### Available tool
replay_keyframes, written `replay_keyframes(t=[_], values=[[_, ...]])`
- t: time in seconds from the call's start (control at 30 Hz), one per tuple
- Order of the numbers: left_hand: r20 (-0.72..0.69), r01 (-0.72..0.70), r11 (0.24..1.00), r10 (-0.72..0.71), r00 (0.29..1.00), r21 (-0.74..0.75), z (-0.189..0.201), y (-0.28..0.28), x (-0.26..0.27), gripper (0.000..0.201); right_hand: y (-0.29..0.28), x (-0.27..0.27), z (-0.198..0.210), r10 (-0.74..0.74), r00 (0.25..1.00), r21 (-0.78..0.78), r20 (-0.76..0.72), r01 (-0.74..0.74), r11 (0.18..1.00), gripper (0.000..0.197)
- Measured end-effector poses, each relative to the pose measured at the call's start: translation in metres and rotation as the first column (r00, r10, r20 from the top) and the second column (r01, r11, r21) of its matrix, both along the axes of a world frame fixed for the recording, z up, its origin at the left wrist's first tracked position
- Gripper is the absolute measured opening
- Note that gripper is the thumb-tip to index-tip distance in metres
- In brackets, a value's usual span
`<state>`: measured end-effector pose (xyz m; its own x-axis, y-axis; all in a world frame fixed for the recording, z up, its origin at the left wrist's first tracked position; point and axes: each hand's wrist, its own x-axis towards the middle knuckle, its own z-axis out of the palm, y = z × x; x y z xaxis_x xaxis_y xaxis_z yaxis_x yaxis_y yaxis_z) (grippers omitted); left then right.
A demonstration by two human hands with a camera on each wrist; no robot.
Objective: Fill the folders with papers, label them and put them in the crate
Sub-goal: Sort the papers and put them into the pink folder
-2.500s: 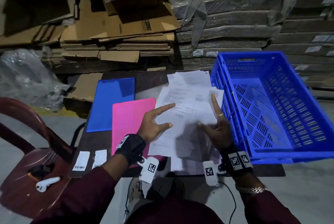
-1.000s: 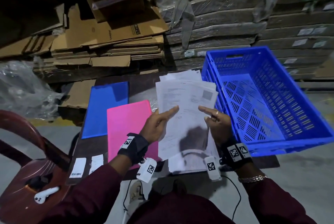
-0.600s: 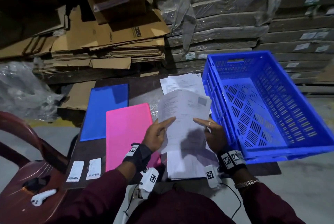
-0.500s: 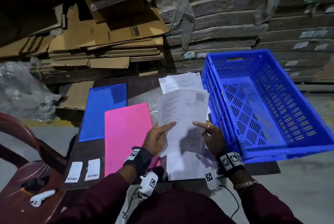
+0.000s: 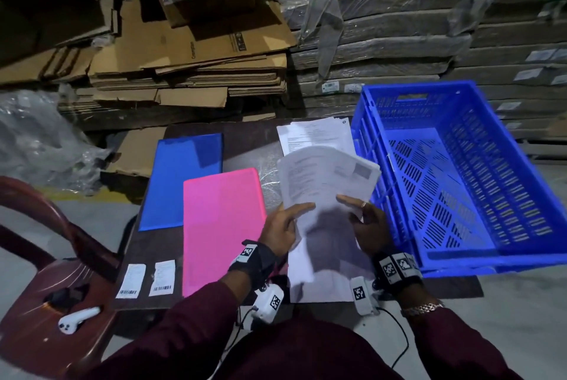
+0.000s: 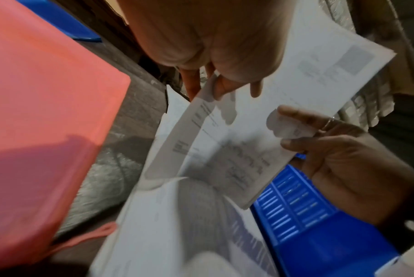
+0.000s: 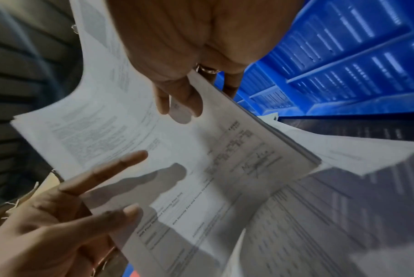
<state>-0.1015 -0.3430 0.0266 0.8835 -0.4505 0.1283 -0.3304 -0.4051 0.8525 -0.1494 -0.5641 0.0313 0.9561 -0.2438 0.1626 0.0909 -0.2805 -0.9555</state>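
Holding a sheaf of papers lifted off the table, both hands on its near end: left hand pinches the left edge, thumb on top and fingers underneath; right hand grips the right edge the same way, index finger laid straight across the top sheet. Sheaf tilts up and away from the hands, far end bowed. More loose sheets lie flat on the table directly under both hands, and another stack sits beyond the lifted sheaf. Pink folder lies closed just left of the left hand, nearly touching it. Blue folder lies further left and beyond, its near corner overlapped by the pink one. Blue crate stands right beside the right hand, its near wall just past the knuckles; no folders inside. Two barcode labels lie near the table's front edge, left of the left wrist, beyond the pink folder
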Motion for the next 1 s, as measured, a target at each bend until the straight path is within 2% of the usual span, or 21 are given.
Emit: replay_keyframes(t=[0.07,0.13,0.33,0.43,0.47,0.53,0.57,0.63,0.77,0.9,1.0], values=[[0.036,0.000,1.000,0.001,0.999,-0.016,0.011,-0.006,0.003,0.072,-0.002,0.003,0.007,-0.010,0.999,-0.055,-0.033,0.008,0.998,0.051],[0.068,-0.004,1.000,0.006,0.998,-0.029,0.017,-0.006,0.005,0.067,-0.003,0.002,0.013,0.010,1.000,-0.081,0.019,-0.008,0.997,0.051],[0.041,-0.009,0.994,0.005,0.999,0.105,0.007,0.014,0.017,0.061,-0.008,0.008,0.011,0.057,0.998,-0.152,-0.008,-0.058,0.987,0.062],[0.040,-0.040,0.999,0.040,0.998,0.000,0.034,0.017,0.027,0.061,-0.013,0.014,0.026,0.093,0.993,-0.223,0.077,-0.073,0.972,0.054],[0.028,-0.053,0.997,0.055,0.998,-0.061,0.045,0.019,0.030,0.060,-0.013,0.016,0.034,0.106,0.993,-0.171,0.058,-0.095,0.981,0.055],[-0.015,-0.079,0.983,0.078,0.997,-0.166,0.064,0.025,0.035,0.057,-0.008,0.017,0.049,0.150,0.989,0.058,0.004,-0.150,0.987,0.057],[-0.036,-0.092,0.975,0.087,0.996,-0.200,0.072,0.029,0.037,0.055,-0.006,0.018,0.055,0.167,0.986,0.164,-0.006,-0.164,0.973,0.057],[-0.094,-0.113,0.962,0.092,0.991,-0.249,0.085,0.037,0.042,0.053,-0.001,0.019,0.064,0.210,0.977,0.274,-0.021,-0.197,0.941,0.058],[-0.190,-0.123,0.955,0.072,0.979,-0.269,0.089,0.052,0.048,0.056,0.006,0.026,0.069,0.288,0.956,0.289,-0.061,-0.259,0.922,0.064],[-0.269,-0.131,0.958,0.060,0.961,-0.256,0.074,0.062,0.055,0.073,0.011,0.035,0.070,0.316,0.943,0.323,-0.107,-0.267,0.908,0.069],[-0.412,-0.251,0.933,0.129,0.902,-0.259,0.053,0.070,0.054,0.082,0.010,0.038,0.065,0.265,0.956,0.278,-0.126,-0.222,0.935,0.071]])
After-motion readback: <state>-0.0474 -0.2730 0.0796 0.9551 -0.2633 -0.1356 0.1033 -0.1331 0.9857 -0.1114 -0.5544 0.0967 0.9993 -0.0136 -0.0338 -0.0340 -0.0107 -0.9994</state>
